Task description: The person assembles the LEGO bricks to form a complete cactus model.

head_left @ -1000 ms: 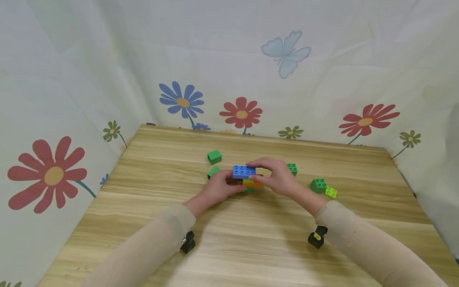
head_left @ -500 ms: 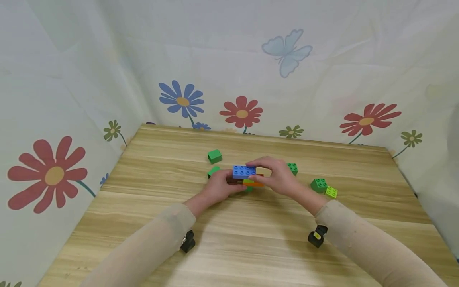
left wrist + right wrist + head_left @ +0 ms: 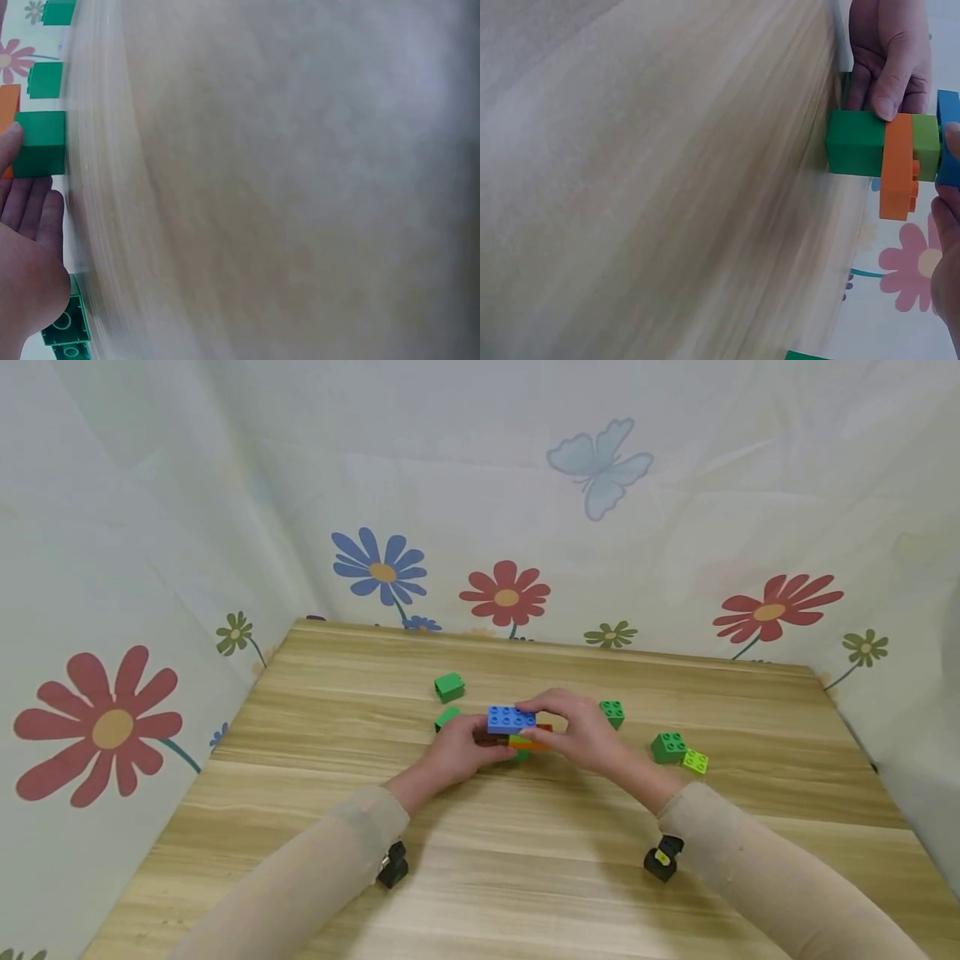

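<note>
My right hand (image 3: 581, 733) pinches a blue toy building brick (image 3: 508, 720) with several studs, near its right end. Below it is a stack: a lime brick (image 3: 925, 148), an orange brick (image 3: 897, 166) that juts out to one side, and a green brick (image 3: 855, 144) at the bottom. The blue brick is right at the lime brick's top; whether it is fully pressed on I cannot tell. My left hand (image 3: 459, 752) grips the lower stack, its thumb at the orange and green bricks in the right wrist view. In the head view the hands partly hide the stack.
Two loose green bricks, one at the back (image 3: 449, 687) and one by the left hand (image 3: 447, 718), lie on the wooden table (image 3: 525, 860). To the right are more green bricks (image 3: 612, 714) and a small lime brick (image 3: 695, 761). A flower-printed cloth (image 3: 450, 468) hangs behind.
</note>
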Motion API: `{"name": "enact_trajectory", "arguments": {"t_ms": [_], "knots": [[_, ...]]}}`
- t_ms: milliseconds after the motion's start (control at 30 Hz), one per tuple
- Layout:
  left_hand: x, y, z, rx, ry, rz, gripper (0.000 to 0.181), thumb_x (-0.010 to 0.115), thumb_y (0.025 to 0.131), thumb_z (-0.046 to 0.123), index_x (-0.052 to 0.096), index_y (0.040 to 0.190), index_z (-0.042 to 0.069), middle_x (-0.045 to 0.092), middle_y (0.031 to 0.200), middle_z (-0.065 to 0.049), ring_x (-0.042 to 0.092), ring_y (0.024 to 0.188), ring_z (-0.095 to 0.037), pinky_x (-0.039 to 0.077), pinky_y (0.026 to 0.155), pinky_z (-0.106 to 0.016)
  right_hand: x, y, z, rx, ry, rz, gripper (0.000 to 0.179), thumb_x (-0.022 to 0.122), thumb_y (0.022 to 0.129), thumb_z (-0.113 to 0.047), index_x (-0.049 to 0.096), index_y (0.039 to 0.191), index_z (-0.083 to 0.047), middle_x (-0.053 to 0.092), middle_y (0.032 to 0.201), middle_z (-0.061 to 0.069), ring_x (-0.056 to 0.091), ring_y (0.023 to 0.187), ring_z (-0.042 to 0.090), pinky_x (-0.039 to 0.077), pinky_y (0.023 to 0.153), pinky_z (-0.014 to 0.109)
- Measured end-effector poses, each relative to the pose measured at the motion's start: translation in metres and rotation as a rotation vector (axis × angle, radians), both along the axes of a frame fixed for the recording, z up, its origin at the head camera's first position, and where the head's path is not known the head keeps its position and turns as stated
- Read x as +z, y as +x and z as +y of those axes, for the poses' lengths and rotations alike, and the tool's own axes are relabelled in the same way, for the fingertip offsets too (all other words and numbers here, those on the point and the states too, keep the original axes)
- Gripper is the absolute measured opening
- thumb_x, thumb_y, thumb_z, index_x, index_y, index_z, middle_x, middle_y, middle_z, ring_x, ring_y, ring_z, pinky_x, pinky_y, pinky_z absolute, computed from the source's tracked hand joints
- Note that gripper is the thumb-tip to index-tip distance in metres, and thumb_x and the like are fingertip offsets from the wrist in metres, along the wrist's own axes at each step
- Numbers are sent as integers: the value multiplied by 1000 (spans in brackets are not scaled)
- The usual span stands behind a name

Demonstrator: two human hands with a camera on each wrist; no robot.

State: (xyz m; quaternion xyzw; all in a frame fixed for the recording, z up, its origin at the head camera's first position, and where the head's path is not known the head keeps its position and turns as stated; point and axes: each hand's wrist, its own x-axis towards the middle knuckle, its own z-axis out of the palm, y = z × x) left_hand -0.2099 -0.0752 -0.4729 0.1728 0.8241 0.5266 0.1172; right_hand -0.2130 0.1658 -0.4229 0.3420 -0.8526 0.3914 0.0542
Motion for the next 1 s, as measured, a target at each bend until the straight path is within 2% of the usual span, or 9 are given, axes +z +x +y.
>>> {"name": "enact_trajectory", "arguments": {"t_ms": [233, 400, 700, 1000], "knots": [[1, -2, -1, 7, -20, 18, 42, 86, 94, 21, 74, 133, 10, 77, 126, -3, 73, 114, -18, 61, 101, -36, 4, -2, -3, 6, 34, 32, 38, 88, 90, -15, 79, 126, -9, 78, 119, 5, 72, 111, 24, 62, 99, 48], [0, -3, -1, 0, -35, 16, 41, 86, 94, 22, 75, 132, 11, 77, 125, -1, 73, 113, -15, 61, 101, -35, 2, -2, -3, -4, 27, -20, 38, 88, 90, -14, 79, 126, -9, 77, 119, 6, 72, 111, 24, 61, 99, 51], [2, -2, -1, 5, -32, 1, 42, 86, 94, 22, 75, 133, 12, 77, 125, -1, 73, 114, -15, 60, 101, -35, 0, 0, -3, -22, 2, -50, 38, 88, 90, -14, 78, 127, -10, 76, 122, 7, 72, 114, 26, 61, 100, 53], [5, 1, -2, -13, 3, 2, 44, 85, 95, 18, 72, 136, 8, 76, 130, -6, 73, 119, -21, 60, 102, -38, 0, 3, -5, -39, 2, -77, 41, 87, 91, -14, 77, 130, -10, 75, 126, 8, 71, 118, 27, 60, 102, 53]]}}
